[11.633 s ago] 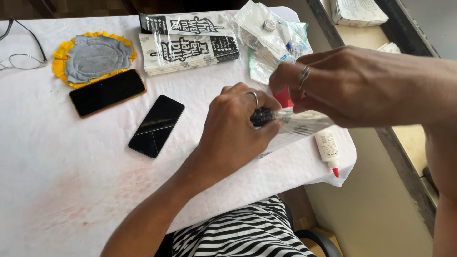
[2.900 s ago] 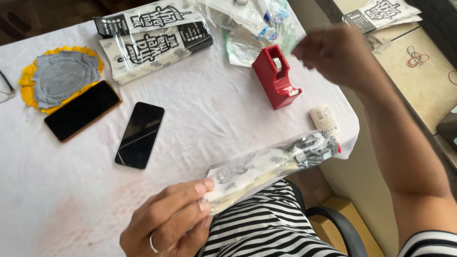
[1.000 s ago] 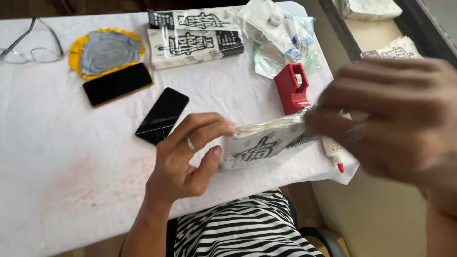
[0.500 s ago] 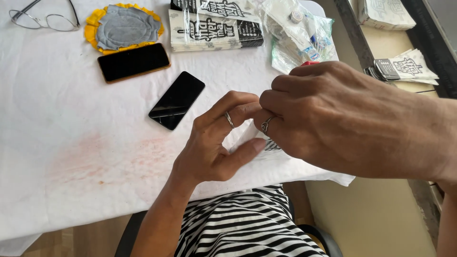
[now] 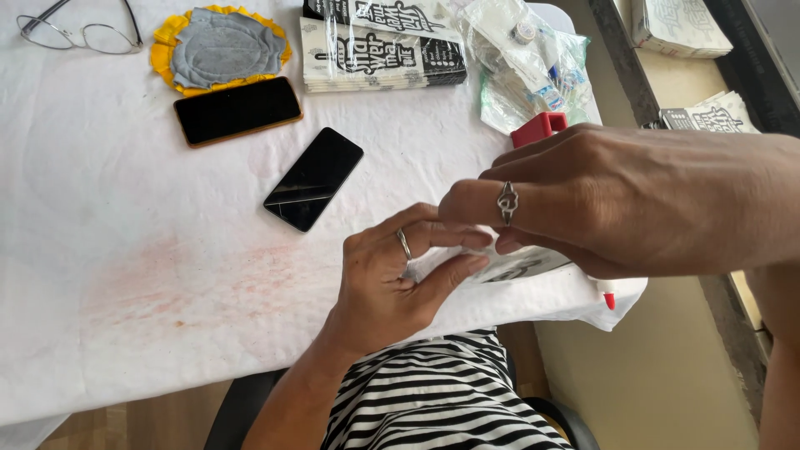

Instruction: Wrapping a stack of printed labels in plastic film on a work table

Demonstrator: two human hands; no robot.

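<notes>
My left hand (image 5: 400, 275) rests near the table's front edge and pinches one end of a long flat packet (image 5: 517, 267) wrapped in clear film with black and white print. My right hand (image 5: 617, 200) lies over the packet from the right, fingers pressed down on it beside my left fingertips. Most of the packet is hidden under both hands. Each hand wears a ring.
A red tape dispenser (image 5: 537, 129) stands just behind my right hand. A glue tube's red tip (image 5: 607, 293) pokes out below it. Two black phones (image 5: 314, 177) (image 5: 237, 110), a yellow and grey fabric piece (image 5: 218, 46), glasses (image 5: 79, 32), stacked printed packets (image 5: 379, 54) and clear bags (image 5: 533, 58) lie farther back.
Both hands stay together on the packet. My right hand has shifted slightly right and its fingers press lower on the wrap. The view has tilted a little.
</notes>
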